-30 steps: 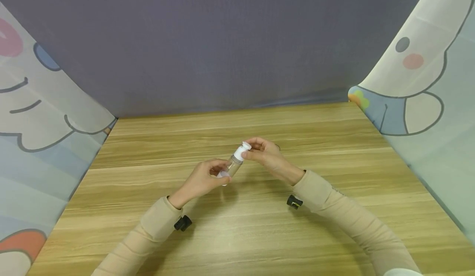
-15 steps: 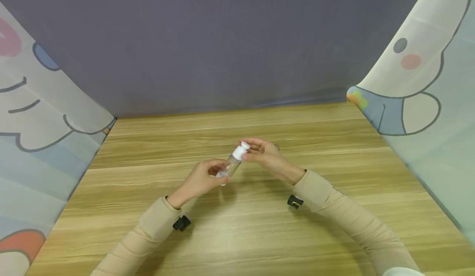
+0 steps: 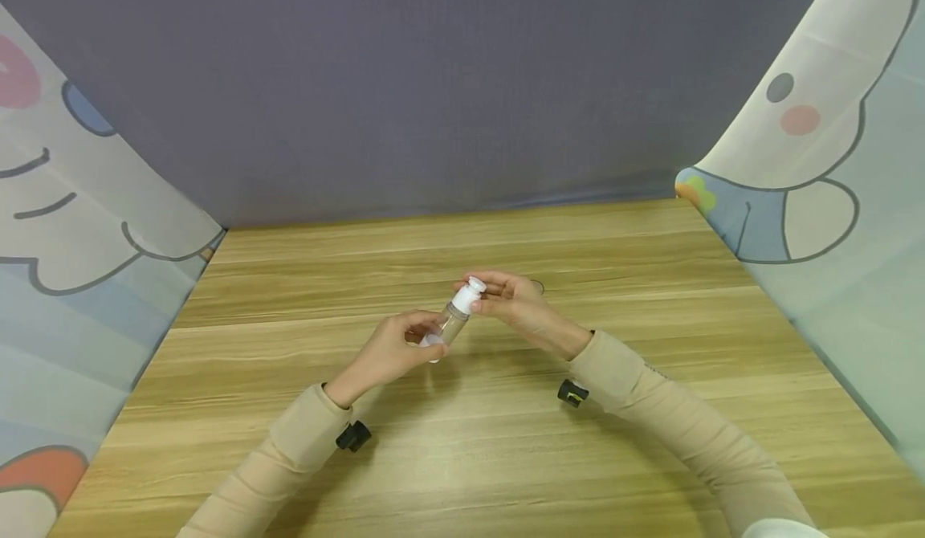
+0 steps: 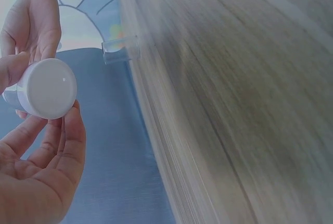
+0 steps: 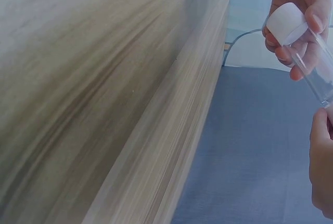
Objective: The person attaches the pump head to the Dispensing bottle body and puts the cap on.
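Left hand [image 3: 390, 349] has fingers curled round the bottle base [image 4: 51, 88], right hand [image 3: 523, 309] pinches the white top [image 3: 466, 297], prob for steadiness, inside the desk [image 3: 462, 458] edges.

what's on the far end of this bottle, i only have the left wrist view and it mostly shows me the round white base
Observer: The head view shows a white top there, with a flared tip.
Operator: ok and where is the right grip on it
Observer: The right grip is at that white top, its thumb against the side.
Operator: which way does the bottle slant
Observer: In the head view the bottle slants, with its top toward the picture's upper right and its white base toward the lower left.
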Action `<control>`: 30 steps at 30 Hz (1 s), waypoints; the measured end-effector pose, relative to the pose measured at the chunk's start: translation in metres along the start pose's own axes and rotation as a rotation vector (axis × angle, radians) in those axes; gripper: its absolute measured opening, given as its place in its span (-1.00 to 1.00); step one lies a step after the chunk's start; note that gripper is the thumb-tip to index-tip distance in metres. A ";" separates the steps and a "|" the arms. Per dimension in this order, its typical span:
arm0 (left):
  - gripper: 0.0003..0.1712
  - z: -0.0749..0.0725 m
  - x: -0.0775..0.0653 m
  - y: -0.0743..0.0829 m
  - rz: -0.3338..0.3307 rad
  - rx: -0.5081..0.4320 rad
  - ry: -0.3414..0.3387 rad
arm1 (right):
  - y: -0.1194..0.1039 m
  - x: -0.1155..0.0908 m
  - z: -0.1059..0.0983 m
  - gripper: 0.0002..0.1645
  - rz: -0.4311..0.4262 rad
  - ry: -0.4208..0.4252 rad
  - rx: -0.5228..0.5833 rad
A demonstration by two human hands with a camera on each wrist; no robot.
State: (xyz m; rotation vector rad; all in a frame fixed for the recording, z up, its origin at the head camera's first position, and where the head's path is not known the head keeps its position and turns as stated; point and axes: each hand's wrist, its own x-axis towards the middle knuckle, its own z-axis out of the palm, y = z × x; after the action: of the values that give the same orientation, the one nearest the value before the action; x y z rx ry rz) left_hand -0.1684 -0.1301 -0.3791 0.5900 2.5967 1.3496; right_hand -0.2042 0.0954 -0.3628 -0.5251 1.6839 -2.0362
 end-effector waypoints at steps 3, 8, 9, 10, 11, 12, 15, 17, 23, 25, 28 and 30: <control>-0.50 0.000 0.000 0.000 0.010 0.005 0.004 | 0.000 0.001 0.000 -0.39 -0.003 0.001 0.006; -0.51 0.000 0.000 -0.001 0.014 0.003 0.004 | 0.001 0.001 0.001 -0.44 -0.006 0.027 0.009; -0.51 0.000 0.000 0.000 0.013 0.002 0.004 | 0.001 0.001 0.001 -0.45 -0.008 0.033 0.005; -0.51 0.000 0.000 0.000 0.010 0.002 0.003 | 0.001 0.001 0.001 -0.45 -0.010 0.040 0.000; -0.51 0.000 0.000 0.000 0.008 0.001 0.003 | 0.001 0.001 0.001 -0.45 -0.014 0.043 -0.005; -0.51 0.000 0.000 0.000 0.006 0.000 0.003 | 0.002 0.001 0.001 -0.44 -0.017 0.049 -0.009; -0.50 0.000 0.000 0.000 -0.005 -0.005 0.000 | 0.002 0.001 0.001 -0.43 -0.019 0.061 -0.019; -0.51 0.000 0.001 0.000 -0.012 -0.009 -0.002 | 0.003 0.001 0.000 -0.42 -0.016 0.065 -0.027; -0.50 0.001 0.002 -0.002 -0.006 -0.012 -0.004 | 0.002 0.001 0.001 -0.42 0.032 0.096 -0.061; -0.49 0.001 0.002 -0.002 0.000 -0.011 -0.006 | 0.002 0.002 0.001 -0.43 0.042 0.104 -0.069; -0.48 0.002 0.002 -0.002 0.001 -0.010 -0.006 | 0.002 0.003 0.001 -0.47 0.046 0.103 -0.074; -0.49 0.001 0.002 -0.001 -0.002 -0.008 -0.003 | 0.002 0.003 0.001 -0.50 0.046 0.099 -0.075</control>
State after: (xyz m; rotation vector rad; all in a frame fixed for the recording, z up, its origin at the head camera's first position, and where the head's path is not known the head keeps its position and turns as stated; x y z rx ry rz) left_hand -0.1703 -0.1288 -0.3810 0.5871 2.5882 1.3563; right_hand -0.2059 0.0927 -0.3649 -0.4113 1.8191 -2.0027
